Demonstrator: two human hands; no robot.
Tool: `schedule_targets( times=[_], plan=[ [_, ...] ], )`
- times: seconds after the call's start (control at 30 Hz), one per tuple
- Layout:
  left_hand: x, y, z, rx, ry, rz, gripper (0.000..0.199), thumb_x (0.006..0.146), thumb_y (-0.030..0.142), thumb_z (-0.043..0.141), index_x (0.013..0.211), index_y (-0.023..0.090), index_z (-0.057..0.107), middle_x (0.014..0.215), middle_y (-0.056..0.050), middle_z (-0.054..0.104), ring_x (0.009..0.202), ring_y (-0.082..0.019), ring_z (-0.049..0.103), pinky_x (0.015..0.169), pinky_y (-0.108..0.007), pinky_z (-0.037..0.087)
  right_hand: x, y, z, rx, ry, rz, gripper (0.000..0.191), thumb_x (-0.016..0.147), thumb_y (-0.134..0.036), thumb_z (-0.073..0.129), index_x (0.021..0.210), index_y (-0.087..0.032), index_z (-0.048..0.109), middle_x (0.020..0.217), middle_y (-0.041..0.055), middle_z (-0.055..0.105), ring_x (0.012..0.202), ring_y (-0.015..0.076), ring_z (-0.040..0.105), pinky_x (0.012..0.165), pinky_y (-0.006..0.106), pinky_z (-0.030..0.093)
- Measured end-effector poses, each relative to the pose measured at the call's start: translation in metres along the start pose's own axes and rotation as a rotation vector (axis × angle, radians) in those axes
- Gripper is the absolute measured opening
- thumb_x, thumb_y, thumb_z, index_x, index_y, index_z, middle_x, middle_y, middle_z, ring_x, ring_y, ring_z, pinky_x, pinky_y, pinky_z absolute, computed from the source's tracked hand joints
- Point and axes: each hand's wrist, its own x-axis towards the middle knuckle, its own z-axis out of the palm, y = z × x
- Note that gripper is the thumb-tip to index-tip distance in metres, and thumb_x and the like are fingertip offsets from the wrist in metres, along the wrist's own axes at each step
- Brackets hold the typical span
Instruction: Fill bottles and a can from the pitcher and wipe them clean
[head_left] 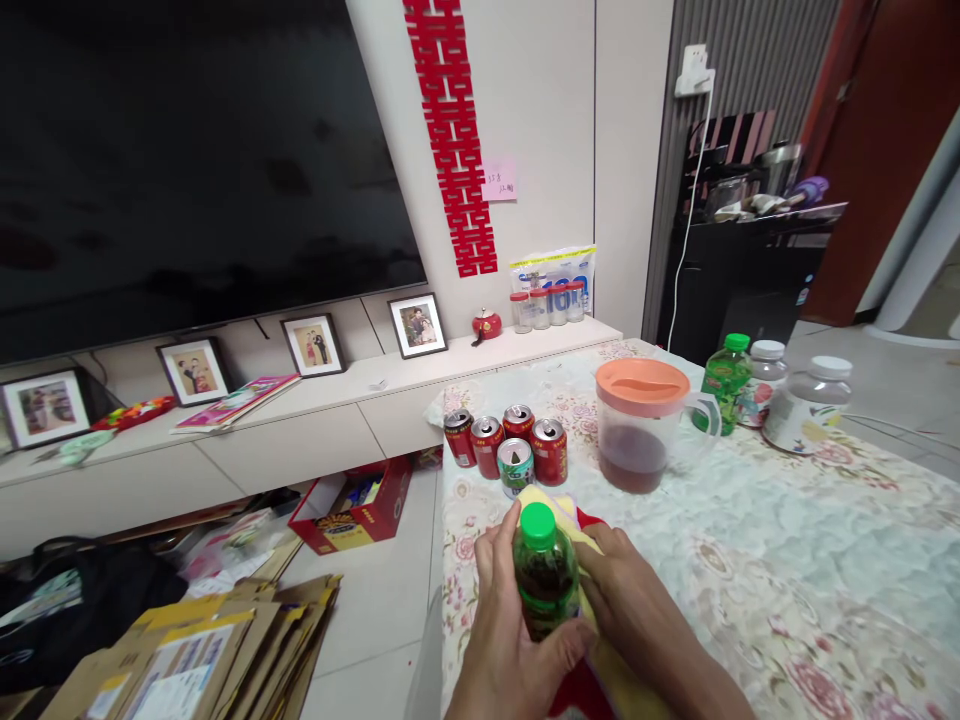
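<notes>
Green-capped plastic bottle (pixel 544 580), dark inside, is in your left hand (pixel 502 640), its fingers wrapped around the far side and the thumb across the front. Your right hand (pixel 622 590) is close against the bottle's other side, pinching a yellow cloth (pixel 538 495) that runs behind the bottle and down beneath your wrist, so your two hands are together around it. You have the bottle nearly upright over the near part of the table, on your side of the cans; whether its base touches the tabletop is hidden from you. Something red (pixel 577 690) shows below your hands, perhaps part of another cloth, though too little of it is visible to be sure. Just beyond the bottle you have a teal can (pixel 516 472), with four red cans (pixel 487 450) grouped around its far side, their tops facing up. To the right of the cans stands a clear pitcher (pixel 634 450) with an orange lid (pixel 643 382) and reddish-brown liquid in its lower part. Past its handle, you see a green bottle (pixel 726 388) and two white-capped bottles (pixel 808 408) side by side. All of these stand on a floral tablecloth (pixel 750 560).
</notes>
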Motion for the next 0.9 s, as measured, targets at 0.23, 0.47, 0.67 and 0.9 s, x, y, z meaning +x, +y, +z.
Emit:
schedule_targets(
  times=[0.23,0.47,0.67,0.9],
  plan=[
    [-0.004,0.000,0.011,-0.198,0.107,-0.120,0.080,0.077,0.040,0.082,0.146,0.025,0.045,0.146,-0.015,0.057,0.138,-0.038,0.053,0.118,-0.053,0.037,-0.015,-0.019,-0.037,0.427,0.251,-0.064,0.029,0.104,-0.037,0.057,0.128,-0.032,0.074,0.136,0.0055,0.064,0.125,0.0222,0.063,0.104,0.029,0.052],
    [-0.008,0.001,0.011,-0.230,0.034,-0.120,0.069,0.085,0.043,0.075,0.147,0.025,0.048,0.153,-0.013,0.056,0.140,-0.036,0.054,0.120,-0.049,0.040,-0.020,-0.028,-0.026,0.462,0.377,-0.222,0.042,0.103,-0.036,0.061,0.145,-0.037,0.062,0.155,0.0018,0.052,0.142,0.0225,0.051,0.114,0.026,0.044],
    [-0.007,-0.016,0.000,-0.184,-0.055,-0.169,0.083,0.086,0.040,0.073,0.159,0.024,0.037,0.167,-0.014,0.041,0.156,-0.038,0.034,0.129,-0.055,0.023,0.002,-0.013,-0.021,0.606,0.039,-0.009,0.040,0.107,-0.043,0.044,0.119,-0.022,0.075,0.121,0.0101,0.068,0.112,0.0255,0.063,0.097,0.035,0.052],
    [-0.012,-0.017,0.014,-0.177,0.057,-0.147,0.085,0.085,0.035,0.072,0.160,0.021,0.034,0.166,-0.018,0.041,0.159,-0.036,0.031,0.131,-0.054,0.020,0.004,0.003,-0.006,0.192,-0.139,0.069,0.034,0.098,-0.029,0.044,0.100,-0.020,0.076,0.101,0.0116,0.064,0.100,0.0288,0.059,0.092,0.042,0.049]
  ],
)
